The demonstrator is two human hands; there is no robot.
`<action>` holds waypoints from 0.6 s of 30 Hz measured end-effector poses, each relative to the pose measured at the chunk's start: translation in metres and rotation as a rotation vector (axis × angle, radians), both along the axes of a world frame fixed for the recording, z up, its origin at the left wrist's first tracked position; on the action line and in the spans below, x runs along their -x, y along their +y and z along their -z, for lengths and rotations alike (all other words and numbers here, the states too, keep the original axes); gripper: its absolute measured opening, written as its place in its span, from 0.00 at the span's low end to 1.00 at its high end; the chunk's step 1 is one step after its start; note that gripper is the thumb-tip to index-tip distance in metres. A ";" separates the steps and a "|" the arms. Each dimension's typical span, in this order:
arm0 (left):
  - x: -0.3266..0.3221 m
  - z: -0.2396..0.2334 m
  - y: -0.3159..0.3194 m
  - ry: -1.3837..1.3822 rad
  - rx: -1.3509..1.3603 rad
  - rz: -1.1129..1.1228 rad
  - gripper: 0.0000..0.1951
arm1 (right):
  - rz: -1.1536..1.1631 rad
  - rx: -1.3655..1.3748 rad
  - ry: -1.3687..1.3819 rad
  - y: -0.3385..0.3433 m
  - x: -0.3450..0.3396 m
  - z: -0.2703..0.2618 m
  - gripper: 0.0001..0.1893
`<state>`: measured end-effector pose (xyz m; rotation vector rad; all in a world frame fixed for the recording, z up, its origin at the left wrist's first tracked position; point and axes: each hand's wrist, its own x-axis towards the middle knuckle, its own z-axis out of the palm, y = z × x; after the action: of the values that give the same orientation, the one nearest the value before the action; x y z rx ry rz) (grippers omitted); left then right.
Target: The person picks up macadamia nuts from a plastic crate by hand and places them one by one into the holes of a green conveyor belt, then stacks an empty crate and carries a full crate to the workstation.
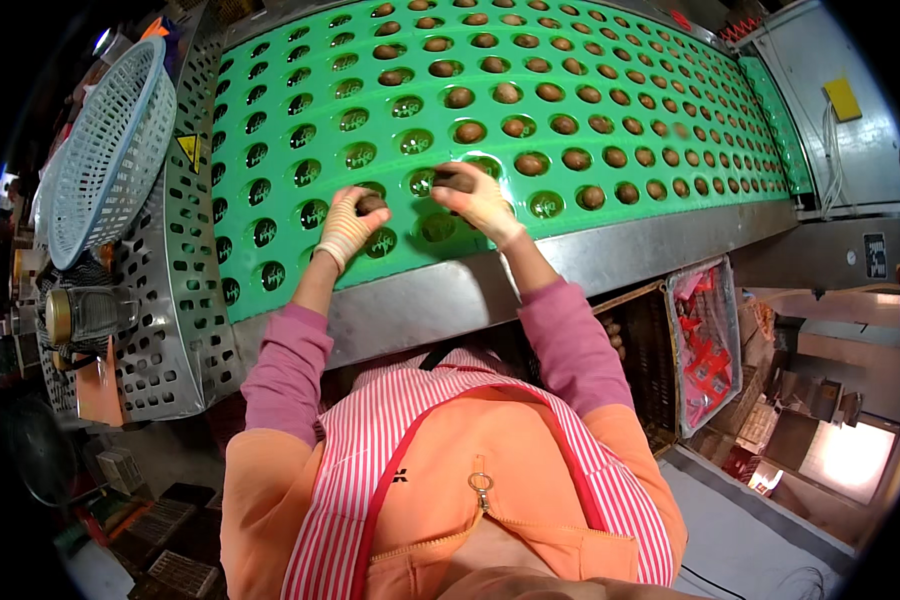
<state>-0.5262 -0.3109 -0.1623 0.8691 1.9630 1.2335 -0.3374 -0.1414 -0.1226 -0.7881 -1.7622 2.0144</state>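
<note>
In front of me lies a green plastic sheet formed into rows of round cups. My left hand, in a striped fingerless glove, pinches a brown egg over a cup in the near rows. To its right, my right hand, in a similar glove, grips another brown egg between thumb and fingers. Whether its palm holds more is hidden. Brown eggs sit singly in most cups to the right and far side. The cups on the left hold no eggs.
A steel rail runs along the near edge. On the left, a perforated metal guard supports a pale blue plastic basket, with a glass jar nearby. At lower right is a lined crate with red packets; a metal cabinet stands beyond.
</note>
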 end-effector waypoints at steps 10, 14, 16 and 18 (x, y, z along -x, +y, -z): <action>0.062 -0.030 0.050 0.459 0.261 -0.029 0.27 | -0.158 -0.987 -0.897 0.032 0.105 -0.045 0.29; 0.090 -0.020 0.063 0.556 0.165 -0.045 0.24 | -0.216 -0.998 -0.858 0.070 0.115 -0.019 0.31; 0.110 -0.011 0.079 0.509 0.009 -0.137 0.21 | -0.092 -0.792 -0.666 0.093 0.125 -0.012 0.28; 0.124 -0.003 0.103 0.473 -0.142 -0.217 0.18 | 0.108 -0.512 -0.412 0.105 0.141 -0.003 0.21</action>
<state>-0.6506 -0.2083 -0.1589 1.1237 2.4158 1.3990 -0.4781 -0.0369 -0.1193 -1.1378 -2.2646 1.2956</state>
